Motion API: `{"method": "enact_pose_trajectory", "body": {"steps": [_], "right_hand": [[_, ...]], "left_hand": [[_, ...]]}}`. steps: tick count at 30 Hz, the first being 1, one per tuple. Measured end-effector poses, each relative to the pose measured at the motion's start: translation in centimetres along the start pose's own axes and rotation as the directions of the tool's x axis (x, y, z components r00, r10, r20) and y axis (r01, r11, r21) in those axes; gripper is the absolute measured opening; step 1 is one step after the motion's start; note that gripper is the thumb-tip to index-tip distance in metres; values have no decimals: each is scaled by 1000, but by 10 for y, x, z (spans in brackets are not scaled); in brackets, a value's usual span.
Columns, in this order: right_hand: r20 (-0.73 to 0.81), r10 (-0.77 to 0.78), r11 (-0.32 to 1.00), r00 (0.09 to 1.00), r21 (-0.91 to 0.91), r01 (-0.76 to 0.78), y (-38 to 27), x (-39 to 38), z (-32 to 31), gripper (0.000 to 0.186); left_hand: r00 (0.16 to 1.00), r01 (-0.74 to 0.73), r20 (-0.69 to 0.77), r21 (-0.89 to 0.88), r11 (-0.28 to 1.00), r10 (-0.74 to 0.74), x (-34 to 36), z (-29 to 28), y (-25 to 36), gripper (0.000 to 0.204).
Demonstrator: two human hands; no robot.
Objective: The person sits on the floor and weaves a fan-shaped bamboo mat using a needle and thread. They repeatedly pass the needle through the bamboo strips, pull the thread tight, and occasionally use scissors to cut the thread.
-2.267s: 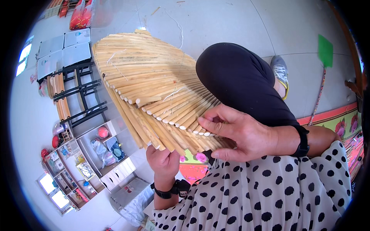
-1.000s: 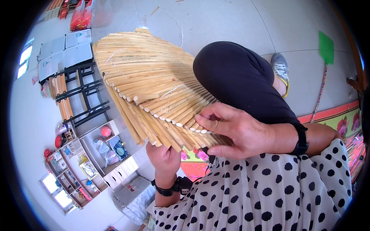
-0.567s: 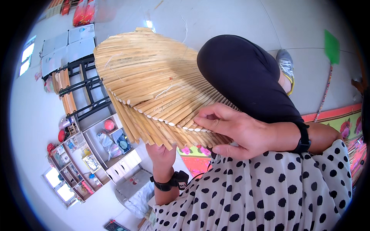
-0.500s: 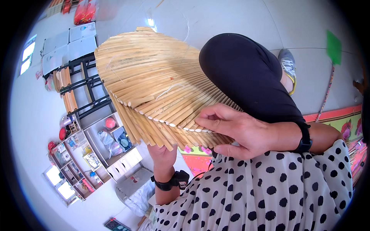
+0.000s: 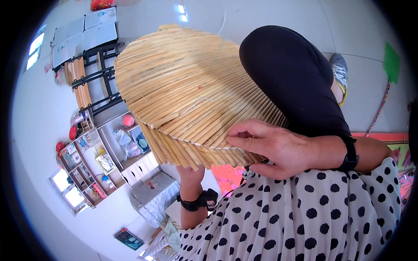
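Fan-shaped panel of pale bamboo slats, ribbed, tied with thin string, right hand fingers curled over its near edge gripping slat ends, left hand beneath, mostly hidden, grip cannot be told, black-clad knee just beyond right fingers.

White top with black polka dots, black trousers, black wristbands, grey-yellow shoe

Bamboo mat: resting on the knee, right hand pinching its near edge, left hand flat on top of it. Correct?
Not quite. The left hand is under the bamboo mat, gripping its lower edge from below, not flat on top. Head view shows it. The right hand does pinch the near edge, mat over the knee.
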State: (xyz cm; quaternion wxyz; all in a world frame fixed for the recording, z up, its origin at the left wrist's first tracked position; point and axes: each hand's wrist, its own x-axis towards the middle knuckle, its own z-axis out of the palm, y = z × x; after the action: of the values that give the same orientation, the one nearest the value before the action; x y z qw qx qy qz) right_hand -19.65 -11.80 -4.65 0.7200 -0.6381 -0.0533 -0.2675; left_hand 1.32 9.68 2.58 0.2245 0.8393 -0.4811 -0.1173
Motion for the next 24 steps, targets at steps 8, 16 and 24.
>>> {"method": "enact_pose_trajectory", "body": {"steps": [8,16,24], "right_hand": [[5,136,987,991,-82,-135,2,-2,3,45],[28,208,974,978,-103,-204,3,-3,3,45],[37,213,970,976,-129,-207,4,-4,4,47]], "left_hand": [[997,-48,68,-8,999,49,-6,-2,0,46],[997,-57,60,173,983,47,-13,-1,-11,35],[1000,-5,16,104,995,3,-13,1,-5,30]]}}
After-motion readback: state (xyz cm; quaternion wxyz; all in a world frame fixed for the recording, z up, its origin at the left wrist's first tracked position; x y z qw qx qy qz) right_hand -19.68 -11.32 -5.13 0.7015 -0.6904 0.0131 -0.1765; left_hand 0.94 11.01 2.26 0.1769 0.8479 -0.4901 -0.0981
